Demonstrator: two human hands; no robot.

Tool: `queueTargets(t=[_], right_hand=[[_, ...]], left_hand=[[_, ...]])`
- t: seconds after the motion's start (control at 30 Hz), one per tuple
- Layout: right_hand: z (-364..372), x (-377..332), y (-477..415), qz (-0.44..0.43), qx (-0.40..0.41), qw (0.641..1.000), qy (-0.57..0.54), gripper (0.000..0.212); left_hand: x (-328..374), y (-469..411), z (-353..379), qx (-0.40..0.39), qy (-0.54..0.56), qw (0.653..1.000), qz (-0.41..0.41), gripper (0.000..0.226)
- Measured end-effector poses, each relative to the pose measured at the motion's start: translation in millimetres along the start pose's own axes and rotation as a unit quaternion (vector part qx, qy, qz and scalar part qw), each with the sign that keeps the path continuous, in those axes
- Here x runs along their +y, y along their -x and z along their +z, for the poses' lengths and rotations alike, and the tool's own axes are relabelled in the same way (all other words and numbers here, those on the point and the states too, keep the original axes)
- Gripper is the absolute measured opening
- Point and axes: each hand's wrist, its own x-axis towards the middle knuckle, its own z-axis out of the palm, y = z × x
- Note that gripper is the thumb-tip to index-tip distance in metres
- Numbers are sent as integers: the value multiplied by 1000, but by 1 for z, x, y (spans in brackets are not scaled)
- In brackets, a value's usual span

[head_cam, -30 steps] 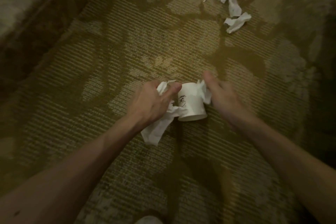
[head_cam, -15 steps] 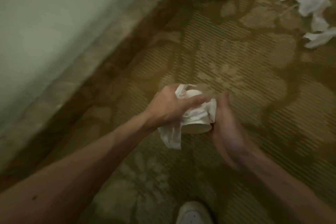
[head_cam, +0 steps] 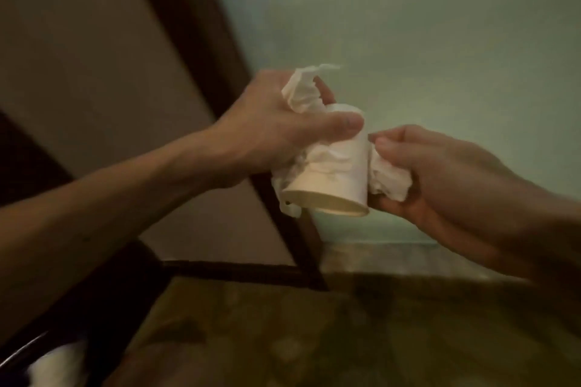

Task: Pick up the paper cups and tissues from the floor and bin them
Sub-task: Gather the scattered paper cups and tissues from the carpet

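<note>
Item, nearest: left hand point(head_cam: 283, 129) is gripping a paper cup point(head_cam: 333, 179) and a crumpled tissue point(head_cam: 301, 94) with thumb and fingers curled round both, mid-air, rim facing down.
Item: right hand point(head_cam: 440, 179) is pinching a second tissue wad point(head_cam: 390, 179) against the cup's side.
Risk: loose tissue tails are hanging free and are likely to slip out in carrying; a harder squeeze risks crushing the cup.
Beyond: carpet point(head_cam: 345, 339) and wall point(head_cam: 408, 41) are showing; no bin identifiable.

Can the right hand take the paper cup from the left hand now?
Probably not cleanly. The right hand is beside the paper cup, but its fingers pinch a tissue wad, and the left hand grips the cup with a second tissue.
</note>
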Motion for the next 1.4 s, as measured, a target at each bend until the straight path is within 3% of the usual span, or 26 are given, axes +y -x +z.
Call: queueTargets(t=[0.13,0.27,0.37,0.57,0.63,0.7,0.83,0.9,0.93,1.0,1.07,1.17,1.27,1.33,1.4], right_hand=[[143,34,-24,-29,-107,985,130,5],[268,94,-43,-2,-236,954,185,13],[346,152,-57,39,-326,920,213,16],[440,275,-73,35,-412,842,345,25],[450,309,-79,-1,-438,795,418,27],[452,334,-83,-52,-470,724,503,27],[452,350,-82,-209,-549,508,631,30],[455,354,-88,-283,-544,450,649,35],[455,355,-92,-298,-542,440,652,39],[448,355,-99,-289,-559,460,626,47],[437,345,-101,-239,-586,522,572,51],[422,307,-96,-137,-576,628,505,55],[413,247,-90,-70,-519,704,480,46],[403,193,-85,-24,-469,758,453,34],[385,126,-75,5,-401,804,440,17]], left_hand=[[-56,95,-121,112,0,992,-56,26],[-130,198,-202,197,-1,974,-112,29],[-195,268,-234,263,12,950,-165,27],[-331,377,-228,337,20,892,-302,23],[-363,400,-217,326,30,879,-347,24],[-385,418,-205,285,37,875,-389,24],[-403,432,-186,112,27,890,-441,36],[-406,428,-186,34,-20,886,-462,45],[-404,424,-188,-9,-70,875,-480,57],[-398,418,-193,-81,-169,834,-518,87],[-384,412,-202,-107,-192,811,-542,106],[-356,394,-225,-119,-128,796,-580,120],[-320,364,-262,-85,-133,781,-604,126],[-292,335,-289,-65,-161,789,-589,103],[-251,294,-315,-55,-195,825,-527,36]])
